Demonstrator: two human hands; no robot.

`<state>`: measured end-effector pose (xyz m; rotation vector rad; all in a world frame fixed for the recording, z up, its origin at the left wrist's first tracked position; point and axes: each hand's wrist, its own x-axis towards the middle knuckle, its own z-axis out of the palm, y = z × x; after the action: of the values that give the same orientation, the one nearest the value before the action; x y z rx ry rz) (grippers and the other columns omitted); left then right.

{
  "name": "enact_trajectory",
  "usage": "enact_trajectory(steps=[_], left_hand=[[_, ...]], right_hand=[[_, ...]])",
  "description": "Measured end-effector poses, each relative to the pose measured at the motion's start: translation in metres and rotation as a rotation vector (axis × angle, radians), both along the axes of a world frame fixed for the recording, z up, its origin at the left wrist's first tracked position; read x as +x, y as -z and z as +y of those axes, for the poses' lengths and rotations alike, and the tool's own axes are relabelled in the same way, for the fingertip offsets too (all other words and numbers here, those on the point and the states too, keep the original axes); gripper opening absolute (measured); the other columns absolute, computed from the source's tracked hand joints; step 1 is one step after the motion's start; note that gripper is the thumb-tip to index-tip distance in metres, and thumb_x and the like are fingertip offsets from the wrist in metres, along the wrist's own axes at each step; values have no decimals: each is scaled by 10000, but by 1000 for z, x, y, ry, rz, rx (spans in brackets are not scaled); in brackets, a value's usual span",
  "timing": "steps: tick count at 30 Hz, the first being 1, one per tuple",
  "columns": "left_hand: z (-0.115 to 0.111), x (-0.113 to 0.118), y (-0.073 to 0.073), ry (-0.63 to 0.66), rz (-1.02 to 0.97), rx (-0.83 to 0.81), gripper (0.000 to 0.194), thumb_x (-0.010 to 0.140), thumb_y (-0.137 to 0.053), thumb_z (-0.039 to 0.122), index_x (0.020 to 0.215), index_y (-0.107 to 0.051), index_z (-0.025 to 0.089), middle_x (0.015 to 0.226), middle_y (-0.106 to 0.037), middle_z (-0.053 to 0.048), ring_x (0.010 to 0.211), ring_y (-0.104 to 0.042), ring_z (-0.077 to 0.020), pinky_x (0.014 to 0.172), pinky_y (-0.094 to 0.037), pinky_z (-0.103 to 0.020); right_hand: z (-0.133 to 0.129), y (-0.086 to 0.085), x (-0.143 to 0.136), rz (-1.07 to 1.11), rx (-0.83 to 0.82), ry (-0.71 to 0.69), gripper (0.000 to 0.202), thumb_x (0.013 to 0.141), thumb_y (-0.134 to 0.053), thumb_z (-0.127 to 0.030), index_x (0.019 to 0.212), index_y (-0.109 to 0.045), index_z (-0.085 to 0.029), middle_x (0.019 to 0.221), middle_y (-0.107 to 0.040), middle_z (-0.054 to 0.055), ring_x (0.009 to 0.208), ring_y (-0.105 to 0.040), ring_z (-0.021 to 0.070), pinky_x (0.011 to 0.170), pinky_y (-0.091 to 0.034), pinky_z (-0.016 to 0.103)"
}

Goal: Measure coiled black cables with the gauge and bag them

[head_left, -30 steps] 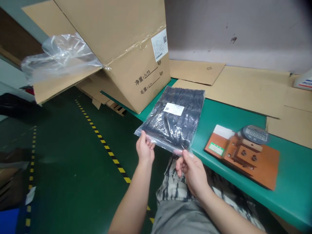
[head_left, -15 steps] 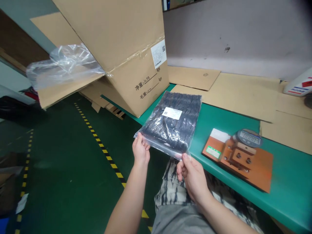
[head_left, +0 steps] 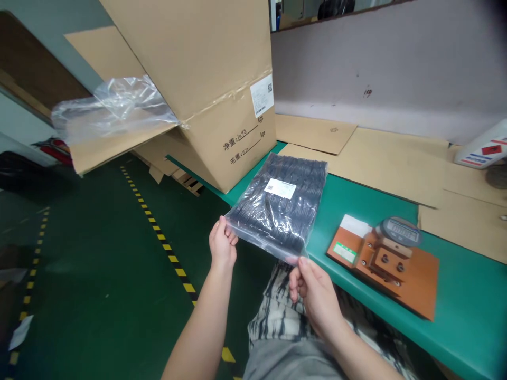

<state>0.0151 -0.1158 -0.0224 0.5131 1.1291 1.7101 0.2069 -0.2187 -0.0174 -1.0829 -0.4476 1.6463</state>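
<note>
A clear plastic bag (head_left: 281, 203) packed with rows of thin dark parts lies on the green table (head_left: 467, 285), its near end reaching past the table's edge. A white label (head_left: 280, 188) is on its upper face. My left hand (head_left: 223, 243) pinches the near left corner of the bag. At the near right corner, the thumb and fingers of my right hand (head_left: 312, 285) grip the plastic. Between both hands the near edge of the bag is stretched flat.
A large cardboard box (head_left: 214, 105) with clear plastic film (head_left: 119, 105) on its flap stands behind and left. An orange fixture (head_left: 420, 274) with a digital gauge (head_left: 400, 231) sits at right. Cardboard sheets (head_left: 388, 158) and a white bottle (head_left: 483, 148) are behind.
The view has shifted slightly. My left hand has moved a little left, and my right hand a little down. Both still hold the bag's corners.
</note>
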Motion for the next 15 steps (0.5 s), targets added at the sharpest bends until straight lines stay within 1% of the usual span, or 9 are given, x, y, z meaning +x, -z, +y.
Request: enact_trajectory(steps=[3, 5, 10, 12, 15], left_hand=[[-1, -1, 0, 21, -10, 17, 403, 805, -748, 360, 616, -440, 179, 512, -353, 96, 372, -281, -27, 348, -230, -151], [-7, -3, 0, 53, -8, 18, 412, 802, -748, 377, 613, -441, 179, 509, -356, 95, 374, -283, -29, 354, -247, -152], [-32, -18, -2, 213, 52, -48, 399, 778, -782, 373, 587, -502, 165, 492, -400, 74, 397, -357, -49, 386, -332, -167], [-34, -28, -4, 274, 86, -78, 362, 777, -785, 392, 616, -558, 159, 525, -470, 50, 444, -432, -73, 430, -406, -184], [-26, -43, -7, 388, 142, -140, 332, 792, -756, 464, 749, -669, 147, 636, -610, -17, 536, -554, -131, 500, -502, -242]], right_hand=[[-1, -1, 7, 11, 11, -44, 501, 734, -750, -629, 818, -628, -151, 524, -576, -39, 381, -492, 75, 388, -383, 169], [-4, -1, 13, 4, 5, -78, 498, 751, -738, -629, 776, -620, -146, 523, -575, -33, 377, -484, 70, 390, -375, 168], [-14, 4, 27, -20, -33, -108, 524, 766, -724, -648, 879, -661, -139, 561, -599, -20, 393, -519, 85, 404, -407, 184], [-16, 5, 30, -29, -46, -115, 510, 781, -717, -640, 831, -661, -136, 602, -625, 2, 435, -554, 93, 431, -440, 190], [-15, 5, 31, -54, -70, -136, 529, 789, -706, -646, 706, -633, -129, 593, -638, 32, 473, -587, 106, 454, -469, 193]])
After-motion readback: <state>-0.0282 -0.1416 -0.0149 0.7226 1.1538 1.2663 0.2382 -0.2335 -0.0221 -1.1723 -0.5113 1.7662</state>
